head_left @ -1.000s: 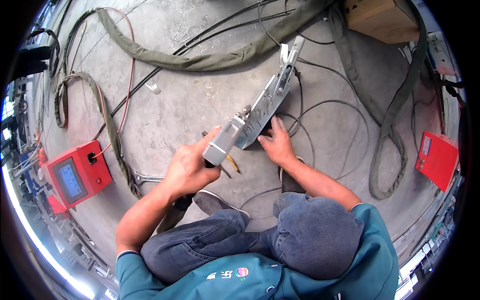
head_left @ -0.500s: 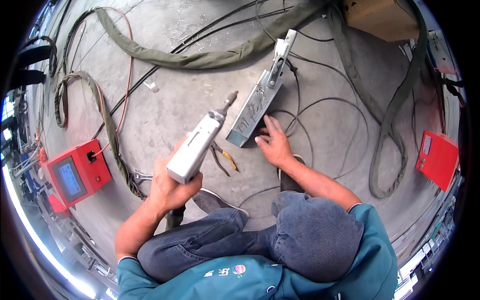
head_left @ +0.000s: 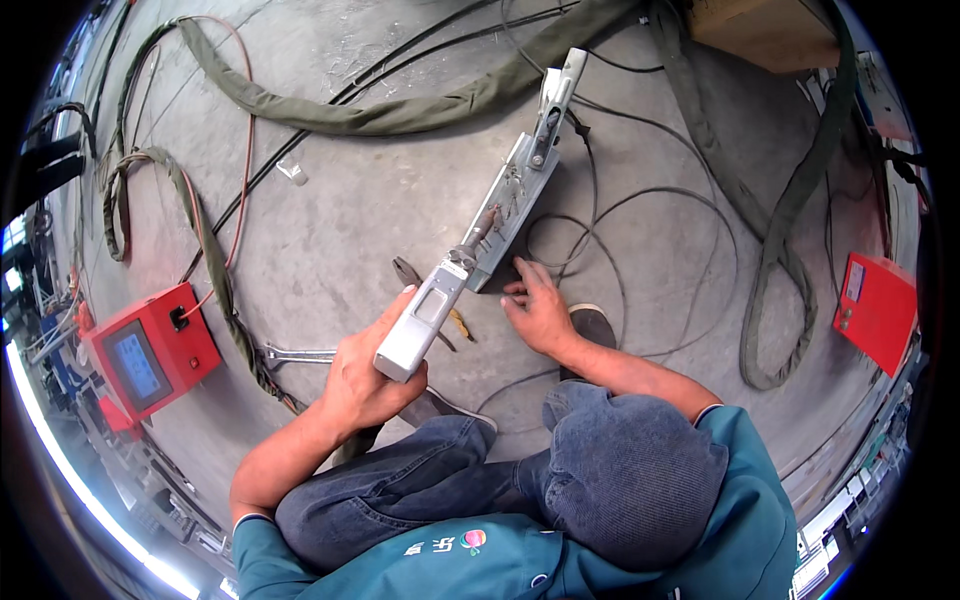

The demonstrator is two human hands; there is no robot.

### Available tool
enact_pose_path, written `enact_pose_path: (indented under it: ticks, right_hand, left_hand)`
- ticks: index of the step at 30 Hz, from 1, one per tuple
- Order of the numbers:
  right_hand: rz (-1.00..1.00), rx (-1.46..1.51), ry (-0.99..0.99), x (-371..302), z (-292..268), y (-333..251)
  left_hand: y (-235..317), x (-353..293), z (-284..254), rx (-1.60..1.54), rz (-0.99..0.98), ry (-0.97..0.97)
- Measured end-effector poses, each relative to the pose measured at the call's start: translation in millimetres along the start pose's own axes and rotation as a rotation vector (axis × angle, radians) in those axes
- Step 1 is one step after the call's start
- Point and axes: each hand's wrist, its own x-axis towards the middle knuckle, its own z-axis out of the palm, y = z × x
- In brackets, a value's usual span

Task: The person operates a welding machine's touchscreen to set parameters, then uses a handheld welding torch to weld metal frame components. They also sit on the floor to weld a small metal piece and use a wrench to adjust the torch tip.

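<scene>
Grey concrete floor (head_left: 330, 240) lies below. Left hand (head_left: 365, 375) wraps tight around a white tool (head_left: 425, 315); right hand (head_left: 540, 310) presses spread fingers beside a metal bar (head_left: 525, 185).

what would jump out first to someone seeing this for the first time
The grey handheld power tool in the left hand, its tip set against a long metal bracket lying on the concrete floor at centre. The right hand rests at the bracket's near end. Next come two bright red boxes: one with a screen at left, another at far right.
</scene>
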Motion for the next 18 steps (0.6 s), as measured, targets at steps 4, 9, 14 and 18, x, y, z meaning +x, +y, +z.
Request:
enact_pose_path:
  ticks: [4,9,14,18]
  right_hand:
    - [-0.028,-0.016,0.022,-2.2,-0.3,5.7]
    - [-0.114,-0.12,0.048,-6.8,-5.1,6.5]
    - [-0.256,-0.314,-0.016,-31.9,-28.1,9.2]
    - [-0.528,-0.519,-0.129,-54.1,-44.2,36.2]
  left_hand:
    - [-1.3,0.1,-0.1,-0.012,0.003,-0.021]
    - [-1.7,0.7,0.1,0.001,0.014,-0.024]
    - [-1.0,-1.1,0.0,-0.003,-0.013,-0.019]
    - [-2.8,-2.4,1.8,0.005,0.029,0.017]
